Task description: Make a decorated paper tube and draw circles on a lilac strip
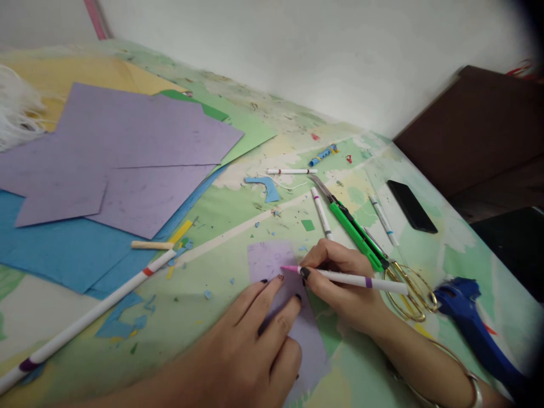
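A narrow strip of purple paper point(272, 258) lies on the patterned tablecloth in front of me. My left hand point(255, 340) rests on it with fingers spread and fingertips pressing the paper. In my right hand point(340, 277) is a white marker point(355, 280) with a purple band, held in a writing grip. Its pink tip touches or hovers just over the strip, near my left index fingertip; I cannot tell which. Beyond my right hand lie a green utility knife point(355, 232) and gold-handled scissors point(410, 292).
Purple sheets point(144, 130) and blue paper point(55, 243) are piled at left, near white string point(19, 107). A long white stick point(97, 306) lies at lower left. Other markers point(322, 212), a black phone point(411, 205) and a blue glue gun point(471, 326) lie rightward. Paper scraps are scattered about.
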A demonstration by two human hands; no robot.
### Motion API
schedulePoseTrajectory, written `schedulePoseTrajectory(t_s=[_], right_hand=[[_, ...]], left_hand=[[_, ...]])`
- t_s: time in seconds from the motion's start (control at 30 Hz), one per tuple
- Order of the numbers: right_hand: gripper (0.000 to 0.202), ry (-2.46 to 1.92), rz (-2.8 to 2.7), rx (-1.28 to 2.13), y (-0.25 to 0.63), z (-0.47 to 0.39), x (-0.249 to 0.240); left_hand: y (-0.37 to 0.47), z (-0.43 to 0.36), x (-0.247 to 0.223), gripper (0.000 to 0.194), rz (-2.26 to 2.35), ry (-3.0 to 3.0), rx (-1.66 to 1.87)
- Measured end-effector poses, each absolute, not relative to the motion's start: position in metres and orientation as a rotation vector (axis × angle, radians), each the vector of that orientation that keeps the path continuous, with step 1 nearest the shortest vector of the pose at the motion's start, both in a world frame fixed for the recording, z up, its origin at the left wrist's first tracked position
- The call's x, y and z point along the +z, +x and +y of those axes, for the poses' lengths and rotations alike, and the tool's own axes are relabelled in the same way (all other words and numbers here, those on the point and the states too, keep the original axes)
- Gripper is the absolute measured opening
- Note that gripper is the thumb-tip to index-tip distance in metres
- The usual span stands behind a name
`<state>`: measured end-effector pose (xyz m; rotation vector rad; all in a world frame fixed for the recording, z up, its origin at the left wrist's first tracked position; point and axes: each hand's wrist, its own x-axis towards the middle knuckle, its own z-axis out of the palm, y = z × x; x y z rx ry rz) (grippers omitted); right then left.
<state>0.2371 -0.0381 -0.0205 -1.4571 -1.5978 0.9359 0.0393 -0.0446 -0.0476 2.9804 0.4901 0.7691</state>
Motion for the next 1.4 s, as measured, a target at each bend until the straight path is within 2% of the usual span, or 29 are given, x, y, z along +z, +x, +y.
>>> schedulePoseTrajectory(t_s=[1.4], right_hand=[[0.014,-1.434,-1.605,0.950,0.2370,-0.0370,-0.0217]], left_hand=[[0.0397,-0.0440,-0.0499,0.014,0.464,2.989,0.794]])
